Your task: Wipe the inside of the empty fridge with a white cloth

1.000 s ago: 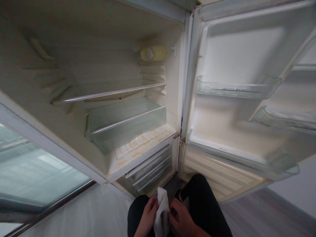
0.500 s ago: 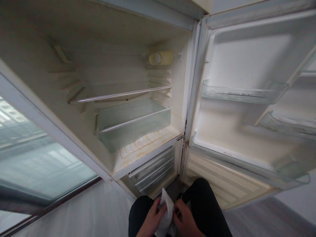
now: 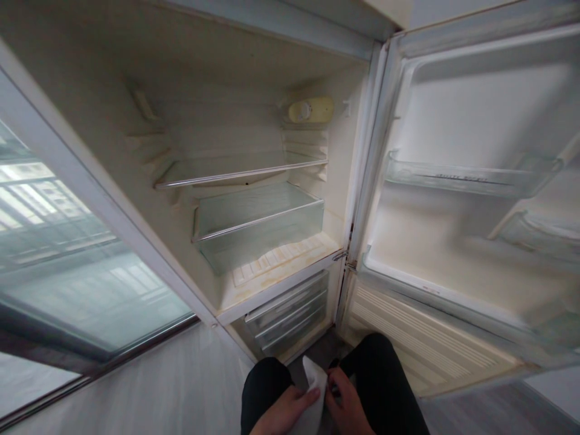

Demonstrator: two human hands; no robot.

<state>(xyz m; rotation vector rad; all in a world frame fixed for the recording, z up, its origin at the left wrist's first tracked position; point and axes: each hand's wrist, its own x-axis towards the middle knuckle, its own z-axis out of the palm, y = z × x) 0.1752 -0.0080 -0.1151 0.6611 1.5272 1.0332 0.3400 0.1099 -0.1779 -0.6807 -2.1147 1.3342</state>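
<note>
Between the knees point(image 3: 266, 386), left hand point(image 3: 289, 408) grips white cloth point(image 3: 315, 376); right hand point(image 3: 345, 400) apparently pinches its edge.

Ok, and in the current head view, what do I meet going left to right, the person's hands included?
Glass pane → left hand → white cloth → right hand → clear upper shelf on the open fridge door.
</note>
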